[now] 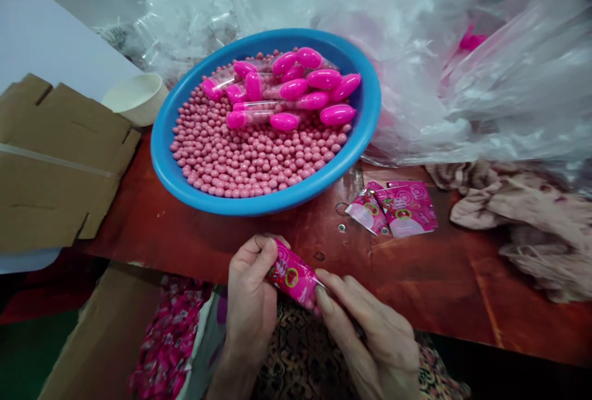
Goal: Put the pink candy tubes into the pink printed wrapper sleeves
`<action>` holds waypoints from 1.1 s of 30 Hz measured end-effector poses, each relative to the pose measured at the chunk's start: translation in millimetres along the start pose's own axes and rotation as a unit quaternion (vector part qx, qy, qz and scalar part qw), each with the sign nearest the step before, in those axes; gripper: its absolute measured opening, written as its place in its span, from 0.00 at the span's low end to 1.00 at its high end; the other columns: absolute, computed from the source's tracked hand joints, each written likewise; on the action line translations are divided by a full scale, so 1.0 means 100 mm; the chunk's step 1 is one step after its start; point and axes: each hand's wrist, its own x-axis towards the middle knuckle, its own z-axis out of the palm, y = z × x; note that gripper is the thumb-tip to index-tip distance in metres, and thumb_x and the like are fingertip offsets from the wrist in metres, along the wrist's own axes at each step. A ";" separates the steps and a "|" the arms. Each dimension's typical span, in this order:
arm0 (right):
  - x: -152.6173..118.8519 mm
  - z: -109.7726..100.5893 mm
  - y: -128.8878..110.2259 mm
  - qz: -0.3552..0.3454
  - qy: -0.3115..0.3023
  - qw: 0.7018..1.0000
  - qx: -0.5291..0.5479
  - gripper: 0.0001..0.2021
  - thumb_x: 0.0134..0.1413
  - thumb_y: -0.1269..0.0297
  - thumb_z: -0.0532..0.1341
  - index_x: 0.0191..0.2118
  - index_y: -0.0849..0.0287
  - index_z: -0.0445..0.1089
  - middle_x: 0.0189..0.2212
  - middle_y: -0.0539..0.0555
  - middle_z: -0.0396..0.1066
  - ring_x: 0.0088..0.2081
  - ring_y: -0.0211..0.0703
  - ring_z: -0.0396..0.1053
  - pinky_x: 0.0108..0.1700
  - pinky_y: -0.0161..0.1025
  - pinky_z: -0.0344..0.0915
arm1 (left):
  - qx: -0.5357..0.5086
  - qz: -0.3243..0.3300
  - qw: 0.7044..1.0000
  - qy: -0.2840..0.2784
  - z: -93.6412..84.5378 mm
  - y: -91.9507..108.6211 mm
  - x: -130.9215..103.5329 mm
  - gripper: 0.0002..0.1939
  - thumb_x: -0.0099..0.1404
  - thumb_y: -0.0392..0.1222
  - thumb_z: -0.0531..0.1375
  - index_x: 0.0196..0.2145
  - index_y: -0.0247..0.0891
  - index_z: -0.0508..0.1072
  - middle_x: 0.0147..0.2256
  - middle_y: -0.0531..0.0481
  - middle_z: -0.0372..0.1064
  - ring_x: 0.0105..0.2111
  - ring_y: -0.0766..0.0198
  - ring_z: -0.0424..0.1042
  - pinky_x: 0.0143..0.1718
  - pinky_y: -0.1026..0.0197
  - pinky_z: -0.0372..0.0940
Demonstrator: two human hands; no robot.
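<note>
Got left hand raised at lower centre, bare forearm running up from the bottom edge, thumb laid along the near side and fingers curled behind in a closed grip. Got right hand angled in from lower right, back of hand up, index stretched leftward, thumb tip just below it in a pinch, remaining fingers bent behind. Showing both hands close but apart, right set lower.
</note>
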 end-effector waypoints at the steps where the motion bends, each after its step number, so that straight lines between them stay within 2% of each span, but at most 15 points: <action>1: 0.01 0.01 0.00 0.022 0.011 1.000 0.005 0.09 0.60 0.71 0.57 0.44 0.63 0.72 0.37 0.57 0.80 0.40 0.41 0.77 0.50 0.34 0.70 | -0.001 -0.005 1.000 0.001 0.01 -0.02 -0.01 0.08 0.52 0.39 0.67 0.22 0.34 0.72 0.23 0.55 0.69 0.24 0.71 0.65 0.30 0.68 0.62; 5: 0.07 0.02 -0.03 0.058 0.033 0.998 0.020 0.09 0.61 0.66 0.57 0.40 0.65 0.73 0.31 0.56 0.80 0.32 0.38 0.78 0.41 0.28 0.72 | 0.006 0.030 0.999 0.020 0.04 -0.08 -0.01 0.08 0.52 0.39 0.67 0.22 0.34 0.72 0.23 0.55 0.69 0.23 0.71 0.64 0.27 0.69 0.61; 10: -0.02 0.02 0.01 0.048 0.013 0.999 -0.016 0.08 0.60 0.67 0.58 0.44 0.62 0.70 0.33 0.55 0.80 0.35 0.41 0.78 0.43 0.34 0.73 | 0.008 0.084 0.996 0.043 0.06 -0.10 0.00 0.09 0.51 0.37 0.67 0.19 0.35 0.71 0.23 0.55 0.70 0.24 0.71 0.65 0.28 0.71 0.61; 12: -0.06 0.01 0.04 0.055 -0.005 0.998 -0.016 0.10 0.60 0.66 0.58 0.46 0.60 0.69 0.34 0.54 0.80 0.36 0.41 0.78 0.43 0.35 0.73 | 0.006 0.067 0.997 0.034 0.04 -0.09 -0.02 0.08 0.51 0.38 0.68 0.21 0.35 0.72 0.24 0.54 0.70 0.25 0.71 0.65 0.28 0.70 0.62; 14: -0.07 0.00 0.05 0.067 -0.015 0.998 0.002 0.12 0.61 0.66 0.57 0.49 0.61 0.67 0.38 0.55 0.79 0.39 0.41 0.77 0.44 0.34 0.73 | -0.007 0.024 1.000 0.000 0.01 -0.09 -0.06 0.09 0.52 0.42 0.68 0.30 0.37 0.74 0.27 0.52 0.72 0.26 0.69 0.67 0.28 0.68 0.62; 16: -0.05 -0.01 0.04 0.074 -0.015 0.997 0.025 0.14 0.61 0.67 0.56 0.52 0.61 0.65 0.42 0.56 0.78 0.42 0.39 0.76 0.48 0.33 0.70 | -0.022 -0.032 0.998 -0.054 -0.04 -0.10 -0.11 0.18 0.52 0.48 0.67 0.39 0.38 0.74 0.31 0.49 0.73 0.26 0.67 0.68 0.27 0.66 0.63; 17: -0.04 -0.01 0.04 0.072 -0.014 0.997 0.035 0.14 0.62 0.68 0.55 0.52 0.60 0.65 0.43 0.56 0.77 0.43 0.38 0.75 0.50 0.33 0.69 | -0.029 -0.058 0.995 -0.078 -0.06 -0.11 -0.14 0.22 0.51 0.50 0.68 0.41 0.37 0.74 0.32 0.48 0.74 0.26 0.66 0.68 0.27 0.65 0.63; 19: -0.02 0.00 0.03 0.059 -0.016 0.997 0.049 0.13 0.62 0.69 0.55 0.52 0.59 0.65 0.44 0.55 0.77 0.44 0.36 0.75 0.53 0.32 0.66 | -0.032 -0.098 0.989 -0.102 -0.06 -0.13 -0.18 0.21 0.48 0.51 0.69 0.37 0.35 0.75 0.30 0.48 0.73 0.25 0.68 0.68 0.27 0.66 0.63; 23: -0.03 0.03 0.02 0.033 -0.026 0.999 0.032 0.12 0.62 0.70 0.54 0.51 0.61 0.64 0.41 0.55 0.78 0.44 0.36 0.75 0.53 0.30 0.65 | -0.019 -0.108 0.991 -0.075 0.01 -0.13 -0.20 0.12 0.50 0.45 0.69 0.27 0.34 0.75 0.22 0.53 0.69 0.22 0.70 0.65 0.27 0.67 0.63; 28: -0.05 0.07 0.02 0.014 -0.027 0.999 -0.035 0.11 0.64 0.69 0.52 0.49 0.64 0.64 0.38 0.58 0.79 0.43 0.39 0.76 0.51 0.32 0.67 | -0.027 -0.107 0.993 -0.046 0.07 -0.13 -0.19 0.12 0.48 0.43 0.70 0.25 0.33 0.74 0.21 0.54 0.68 0.22 0.70 0.64 0.26 0.65 0.64; 31: -0.07 0.09 0.00 0.026 -0.015 0.998 -0.061 0.11 0.65 0.67 0.51 0.48 0.62 0.65 0.36 0.56 0.80 0.40 0.40 0.77 0.47 0.32 0.70 | -0.047 -0.114 0.991 -0.053 0.06 -0.16 -0.19 0.11 0.50 0.43 0.70 0.26 0.34 0.75 0.23 0.54 0.69 0.22 0.71 0.64 0.26 0.66 0.63; 33: -0.07 0.09 -0.01 0.062 -0.010 0.996 -0.062 0.11 0.65 0.63 0.51 0.48 0.61 0.65 0.35 0.56 0.80 0.36 0.40 0.78 0.41 0.31 0.73 | -0.062 -0.118 0.988 -0.075 0.04 -0.18 -0.19 0.11 0.51 0.45 0.69 0.27 0.34 0.75 0.23 0.53 0.70 0.23 0.70 0.66 0.27 0.66 0.64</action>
